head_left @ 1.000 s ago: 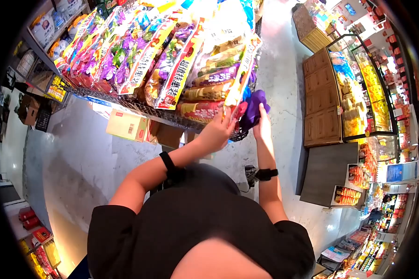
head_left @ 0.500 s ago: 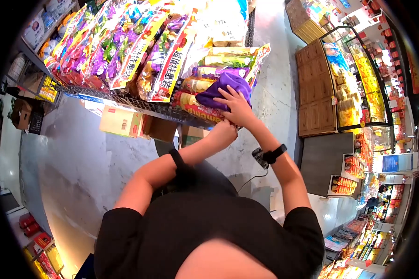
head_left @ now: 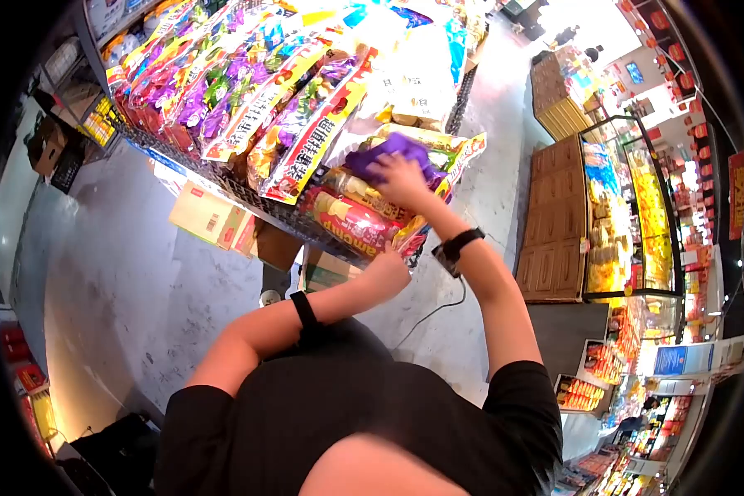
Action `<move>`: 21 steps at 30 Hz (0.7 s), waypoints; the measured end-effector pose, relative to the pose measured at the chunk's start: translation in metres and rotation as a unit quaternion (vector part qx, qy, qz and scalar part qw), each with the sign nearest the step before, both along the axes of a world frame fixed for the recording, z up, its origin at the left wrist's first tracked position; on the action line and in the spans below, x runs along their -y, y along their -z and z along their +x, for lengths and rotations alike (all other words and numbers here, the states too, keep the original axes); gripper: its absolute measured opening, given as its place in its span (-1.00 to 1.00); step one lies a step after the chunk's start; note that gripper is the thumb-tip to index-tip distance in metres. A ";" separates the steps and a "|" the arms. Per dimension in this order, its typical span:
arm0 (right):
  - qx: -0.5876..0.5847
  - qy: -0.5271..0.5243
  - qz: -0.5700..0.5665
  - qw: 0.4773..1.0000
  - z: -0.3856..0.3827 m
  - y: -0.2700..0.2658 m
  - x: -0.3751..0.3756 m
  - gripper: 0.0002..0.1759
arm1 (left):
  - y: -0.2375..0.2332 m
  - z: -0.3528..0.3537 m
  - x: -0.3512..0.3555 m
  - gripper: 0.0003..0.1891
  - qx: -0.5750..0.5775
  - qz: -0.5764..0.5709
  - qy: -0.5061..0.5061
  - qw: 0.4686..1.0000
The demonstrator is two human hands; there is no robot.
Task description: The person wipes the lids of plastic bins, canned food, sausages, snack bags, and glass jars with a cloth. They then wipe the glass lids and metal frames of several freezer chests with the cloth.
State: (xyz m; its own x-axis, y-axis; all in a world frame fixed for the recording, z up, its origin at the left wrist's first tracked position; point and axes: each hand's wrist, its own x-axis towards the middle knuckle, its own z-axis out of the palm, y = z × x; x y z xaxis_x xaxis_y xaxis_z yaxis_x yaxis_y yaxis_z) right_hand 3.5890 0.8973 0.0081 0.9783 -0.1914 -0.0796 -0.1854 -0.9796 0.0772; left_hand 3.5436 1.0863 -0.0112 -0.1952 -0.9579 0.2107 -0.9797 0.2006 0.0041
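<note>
My right hand [head_left: 405, 180] presses a bunched purple cloth [head_left: 393, 155] onto the snack packs at the near right corner of the display, its fingers bent over the cloth. My left hand [head_left: 387, 274] is closed at the near right end of a pink and yellow snack bag [head_left: 351, 223], with its fingertips partly hidden. Other packs lie behind that bag, partly covered by the cloth. To the left, large gift bags [head_left: 310, 149] with red and yellow header strips lean in a row.
A dark mesh rack [head_left: 281, 217] edges the goods. Cardboard boxes [head_left: 207, 217] stand below it on the grey floor. To the right is a wooden cabinet [head_left: 550, 223] with packaged goods beside it. A thin cable [head_left: 426, 317] hangs from my right wrist.
My right hand has moved the cloth away from my left hand, farther back over the packs, uncovering the front snack bag. The camera view has also shifted.
</note>
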 end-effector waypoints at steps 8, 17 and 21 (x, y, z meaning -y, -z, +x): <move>-0.130 -0.247 0.167 0.946 0.019 0.004 -0.053 -0.49 | -0.004 0.005 -0.001 -0.73 -0.093 0.058 -0.007 0.994; 0.012 0.029 0.014 0.999 0.033 -0.005 0.110 -0.51 | -0.050 0.035 -0.010 -0.64 -0.108 0.170 0.012 0.979; 0.068 0.027 0.039 0.997 0.015 0.006 0.119 -0.57 | -0.105 0.100 -0.006 -0.51 -0.276 0.145 -0.047 0.949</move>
